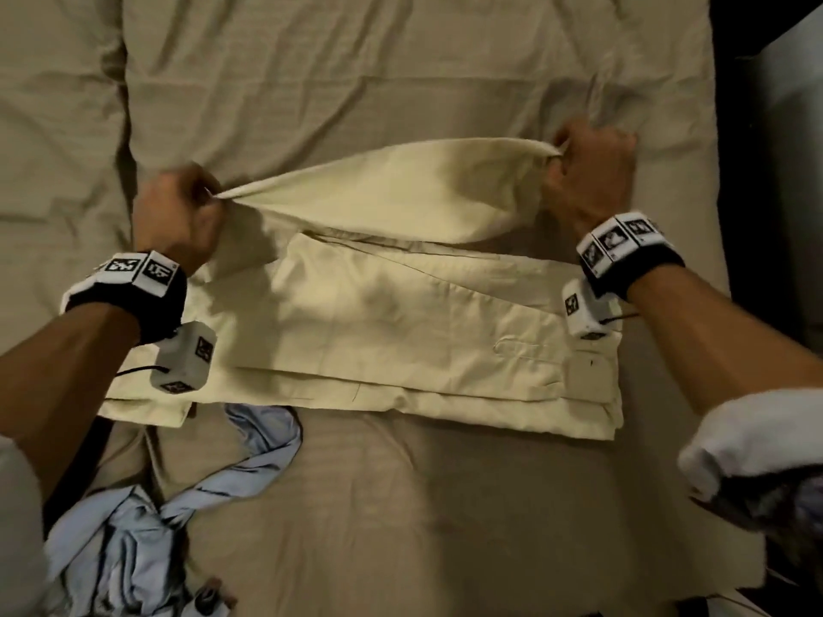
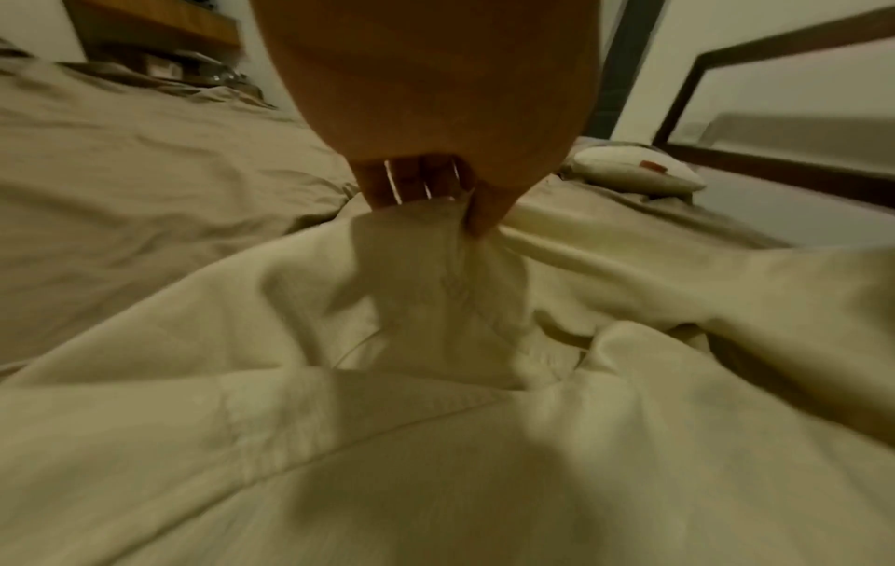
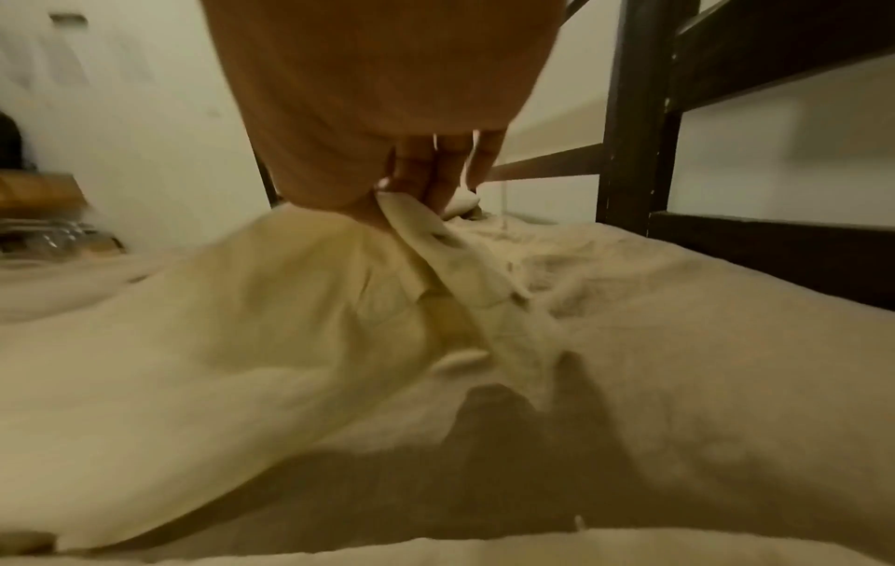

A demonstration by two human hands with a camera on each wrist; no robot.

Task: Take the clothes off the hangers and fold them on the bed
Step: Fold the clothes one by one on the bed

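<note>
Item 1: cream trousers (image 1: 401, 313), lying across the middle of the bed (image 1: 401, 82), partly folded. The near layers rest flat on the sheet; the far flap is lifted off the lower layers and stretched between my two hands.

Item 2: left hand (image 1: 182, 216), clenched on the left corner of the lifted flap. From the left wrist view the fingers (image 2: 387, 180) and thumb pinch a bunched fold of the cream cloth (image 2: 436, 306).

Item 3: right hand (image 1: 588, 171), likewise grasping the right corner of the flap. From the right wrist view the fingers (image 3: 431, 168) are curled round a gathered edge of the fabric (image 3: 290, 306) (a buttonhole shows on the strip just below the grip).

Item 4: light blue shirt (image 1: 147, 527), crumpled at the near left edge of the bed, one sleeve trailing up toward the trousers; apart from both hands.

Item 5: small pale pillow (image 2: 639, 168), on the bed beyond the left hand, beside a dark frame (image 2: 726, 76).

Item 6: dark bed rails (image 3: 644, 115), standing along the far right of the mattress.
</note>
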